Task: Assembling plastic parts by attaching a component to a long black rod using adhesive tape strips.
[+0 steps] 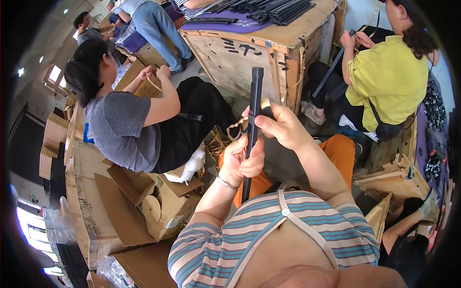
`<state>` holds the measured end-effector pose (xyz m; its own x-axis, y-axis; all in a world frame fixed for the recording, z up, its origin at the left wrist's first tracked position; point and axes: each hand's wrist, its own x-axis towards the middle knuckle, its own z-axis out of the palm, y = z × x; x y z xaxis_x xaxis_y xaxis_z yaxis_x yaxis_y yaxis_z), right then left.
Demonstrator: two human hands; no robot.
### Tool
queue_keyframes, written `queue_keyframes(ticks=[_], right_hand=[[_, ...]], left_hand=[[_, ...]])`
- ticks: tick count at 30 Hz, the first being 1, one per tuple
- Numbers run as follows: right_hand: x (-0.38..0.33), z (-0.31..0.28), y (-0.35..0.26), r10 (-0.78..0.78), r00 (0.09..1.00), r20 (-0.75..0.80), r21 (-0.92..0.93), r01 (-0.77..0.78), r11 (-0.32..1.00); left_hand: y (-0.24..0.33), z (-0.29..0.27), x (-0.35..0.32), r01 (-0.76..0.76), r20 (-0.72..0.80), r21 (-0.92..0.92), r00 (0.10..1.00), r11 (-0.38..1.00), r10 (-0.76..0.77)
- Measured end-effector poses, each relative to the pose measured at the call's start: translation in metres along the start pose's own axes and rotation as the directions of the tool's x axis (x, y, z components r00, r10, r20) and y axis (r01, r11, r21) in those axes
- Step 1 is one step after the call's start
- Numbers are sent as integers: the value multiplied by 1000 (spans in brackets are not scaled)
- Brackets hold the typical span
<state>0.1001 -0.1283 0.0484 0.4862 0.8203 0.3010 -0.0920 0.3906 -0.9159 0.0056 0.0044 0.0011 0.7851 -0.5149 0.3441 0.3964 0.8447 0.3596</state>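
A long black tube [254, 89] stands nearly upright in front of my chest, its capped end at the top. My left hand [246, 161] is wrapped round its lower half. Higher up, my right hand [283, 127] is closed, its thumb pressing against the tube's side. Between that thumb and fingers runs a black strip with a tan backing [265, 106], touching the tube; how far it goes round is partly hidden. A curled tan strip [236, 126] hangs on the tube's left side.
A wooden crate [235, 60] ahead carries a pile of black strips [283, 10]. People sit at left in a grey shirt [122, 127] and at right in a yellow shirt [396, 77], both handling strips. An open cardboard box [175, 211] with a round tan disc [151, 209] stands at lower left.
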Motion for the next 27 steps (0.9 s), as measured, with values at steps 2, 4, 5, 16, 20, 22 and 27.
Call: queue_keyframes(ticks=[2,4,5,16,20,22,27], right_hand=[[0,0,3,-2,999,41,15,1,1000],[2,3,5,-47,999,-22,-21,46,999],[2,0,10,-71,996,-49,-31,70,997],[-20,-38,11,264,917,-298,-313,-355,881],[-39,-20,58,66,982,175,-583,49,811],[-44,-8,52,440,887,138,-553,-300,777],[-53,-12,73,247,906,343,-493,-50,869]], left_hand=[[-3,-4,0,4,62,-42,998,999,-1],[-2,-5,-1,14,48,-127,999,992,-7],[-3,-6,-4,7,-58,-102,998,995,-13],[-16,-7,-37,90,-482,600,834,795,269],[-6,-8,-28,90,-558,666,719,741,414],[-7,-2,-27,114,-643,609,650,785,404],[-19,-1,-21,159,-698,546,629,822,342]])
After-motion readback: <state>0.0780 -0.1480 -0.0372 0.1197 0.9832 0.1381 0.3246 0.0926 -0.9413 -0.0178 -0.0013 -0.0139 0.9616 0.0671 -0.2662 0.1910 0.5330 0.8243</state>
